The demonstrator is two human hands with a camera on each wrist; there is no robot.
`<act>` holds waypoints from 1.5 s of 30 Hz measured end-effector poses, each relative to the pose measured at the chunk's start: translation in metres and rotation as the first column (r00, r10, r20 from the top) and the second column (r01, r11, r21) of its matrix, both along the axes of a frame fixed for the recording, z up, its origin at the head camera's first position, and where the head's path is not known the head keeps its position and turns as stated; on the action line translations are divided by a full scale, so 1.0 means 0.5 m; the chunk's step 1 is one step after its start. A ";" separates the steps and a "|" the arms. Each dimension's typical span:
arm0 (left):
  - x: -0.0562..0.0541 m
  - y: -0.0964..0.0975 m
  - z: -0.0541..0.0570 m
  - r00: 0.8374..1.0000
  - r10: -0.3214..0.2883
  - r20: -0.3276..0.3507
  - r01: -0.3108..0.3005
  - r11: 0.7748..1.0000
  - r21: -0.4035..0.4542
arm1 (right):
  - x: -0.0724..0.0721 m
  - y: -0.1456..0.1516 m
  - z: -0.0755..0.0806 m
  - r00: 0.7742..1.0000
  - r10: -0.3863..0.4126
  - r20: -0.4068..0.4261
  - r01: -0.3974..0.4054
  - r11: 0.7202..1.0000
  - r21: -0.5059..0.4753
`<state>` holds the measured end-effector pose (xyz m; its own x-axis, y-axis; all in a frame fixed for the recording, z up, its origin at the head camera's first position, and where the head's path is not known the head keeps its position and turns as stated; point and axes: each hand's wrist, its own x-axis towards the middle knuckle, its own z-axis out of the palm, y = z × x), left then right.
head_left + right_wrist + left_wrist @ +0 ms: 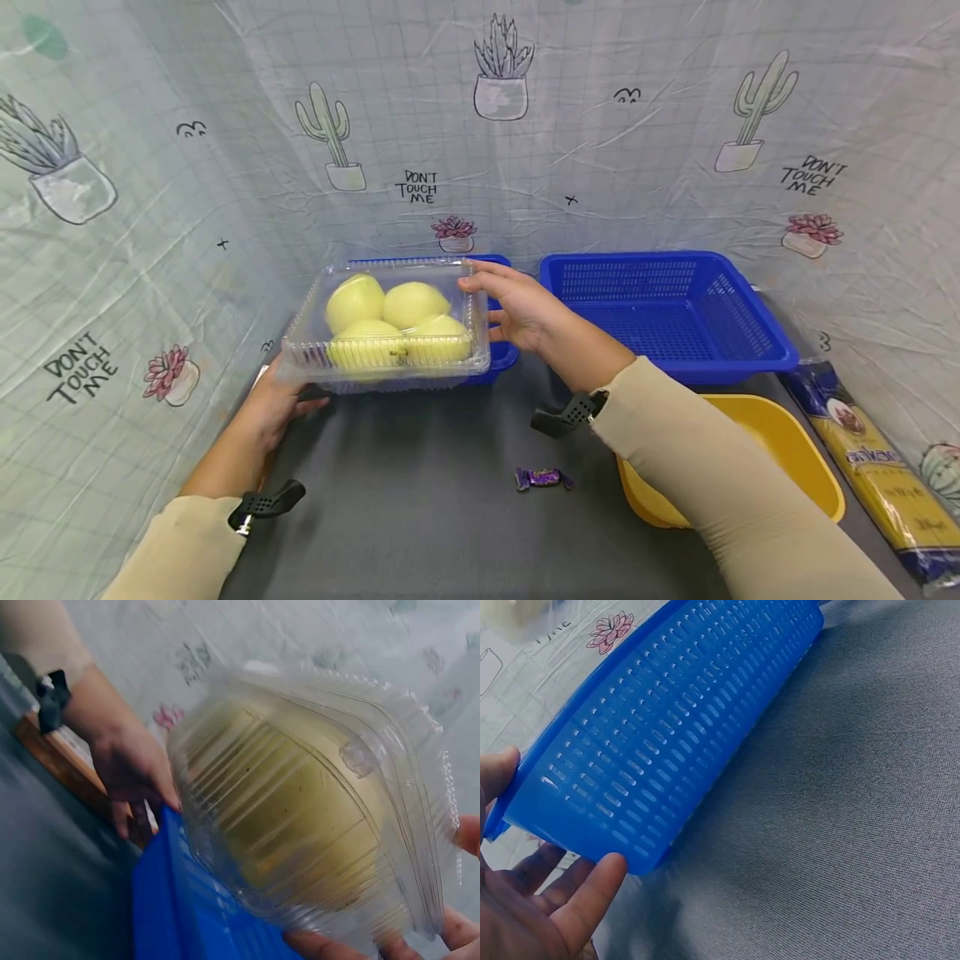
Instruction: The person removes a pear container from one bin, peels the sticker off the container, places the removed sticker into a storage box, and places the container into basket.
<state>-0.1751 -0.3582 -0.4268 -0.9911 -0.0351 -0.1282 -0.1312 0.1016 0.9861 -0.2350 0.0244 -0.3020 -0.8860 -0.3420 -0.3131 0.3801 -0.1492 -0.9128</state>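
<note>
My right hand (pixel 528 312) holds a clear plastic clamshell box (pixel 300 333) by its right end, thumb on top and fingers below. Inside are several round yellow-green fruits (pixel 356 302) that look like apples. In the head view the box overlaps a blue perforated basket (pixel 667 742), hiding most of it. My left hand (pixel 273 404) grips that basket's left end, with the thumb at the rim and the fingers against the wall beneath, as the left wrist view shows. The right wrist view has the box (pixel 300 795) tilted above the basket's blue rim.
A second blue basket (pixel 675 325) stands at the back right. In front of it is a yellow bin (pixel 813 479), partly behind my right sleeve, with a pasta packet (pixel 877 467) along the right wall. A purple-wrapped candy (pixel 543 478) lies mid-table. A brown wooden edge (pixel 64 765) shows beside my left hand.
</note>
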 end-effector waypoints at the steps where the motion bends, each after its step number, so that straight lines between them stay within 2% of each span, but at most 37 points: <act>1: 0.000 0.001 0.000 1.000 0.000 0.006 0.000 1.000 0.004 | -0.011 -0.005 -0.004 1.000 -0.009 0.004 0.009 1.000 -0.003; 3: 0.000 -0.002 -0.001 1.000 0.000 0.009 0.000 0.999 0.035 | -0.034 -0.014 -0.012 1.000 -0.025 0.008 0.025 1.000 -0.009; 8: 0.004 -0.016 0.005 1.000 -0.004 0.013 0.003 0.999 0.042 | -0.091 -0.034 -0.036 0.999 -0.037 0.004 0.037 0.999 -0.018; 11: 0.007 -0.019 0.012 0.999 0.000 0.038 0.000 1.000 0.011 | -0.122 -0.043 -0.055 1.000 -0.025 0.001 0.025 1.000 -0.004; 17: 0.002 -0.004 0.016 0.997 -0.013 0.077 0.016 0.999 -0.032 | -0.161 -0.047 -0.095 1.000 -0.028 -0.014 0.029 0.995 0.098; 21: -0.005 0.001 0.009 0.997 -0.030 0.072 0.031 0.999 -0.018 | -0.175 -0.051 -0.122 0.999 -0.029 -0.019 0.032 0.986 0.162; 25: -0.004 -0.002 0.003 0.997 -0.027 0.074 0.028 1.000 -0.009 | -0.180 -0.064 -0.141 0.999 0.022 -0.029 -0.015 0.978 0.207; 29: -0.002 -0.002 0.004 0.997 -0.026 0.079 0.028 0.999 -0.023 | -0.186 -0.071 -0.149 0.996 0.069 -0.049 -0.055 0.970 0.236; 33: -0.006 0.000 0.009 0.997 -0.022 0.077 0.022 1.000 0.002 | -0.196 -0.071 -0.150 0.990 0.119 -0.077 -0.098 0.967 0.237; 36: -0.011 0.000 0.012 0.997 -0.015 0.074 0.014 1.000 0.018 | -0.203 -0.071 -0.150 0.983 0.164 -0.080 -0.144 0.967 0.211; 39: -0.010 -0.001 0.014 0.997 -0.016 0.074 0.016 1.000 -0.004 | -0.208 -0.073 -0.153 0.973 0.216 -0.075 -0.197 0.959 0.203; 45: -0.009 0.000 0.015 0.997 -0.013 0.077 0.017 0.999 -0.050 | -0.211 -0.069 -0.163 0.938 0.337 -0.074 -0.316 0.926 0.206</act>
<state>-0.1798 -0.3582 -0.4194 -0.9788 -0.0288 -0.2027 -0.2047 0.1535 0.9667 -0.3404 -0.0102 -0.3836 -0.7666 -0.5622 -0.3103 0.2776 0.1455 -0.9496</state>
